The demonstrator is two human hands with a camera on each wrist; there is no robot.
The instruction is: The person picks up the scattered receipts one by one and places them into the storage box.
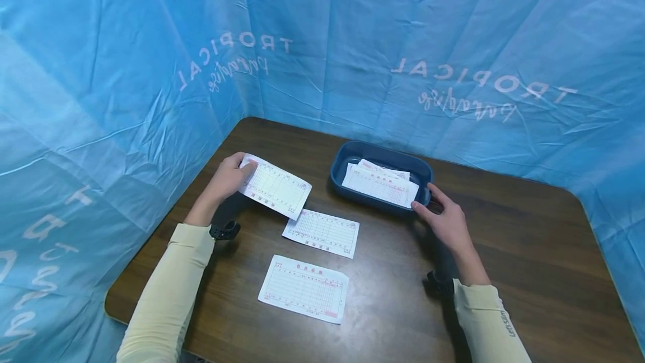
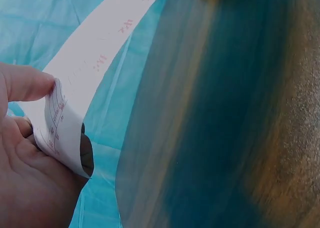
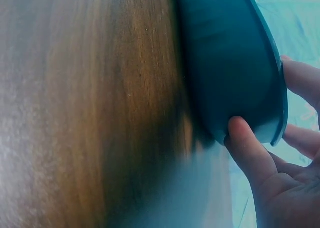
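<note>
In the head view my left hand (image 1: 225, 180) pinches a printed paper form (image 1: 276, 188) by its left end, raised over the table's left part. The left wrist view shows the thumb pressing the form (image 2: 95, 53), which bends at that end. My right hand (image 1: 445, 223) grips the right end of a dark blue tub (image 1: 340, 172), thumb on the near side and fingers at the far side. Several forms (image 1: 380, 185) lie inside the tub. In the right wrist view, the thumb lies against the tub's outer wall (image 3: 235, 68).
Two more forms lie on the brown wooden table (image 1: 393, 307): one form (image 1: 325, 232) partly under the held form in view, another form (image 1: 304, 289) nearer the front edge. Blue printed curtains (image 1: 322, 43) hang right behind and left of the table.
</note>
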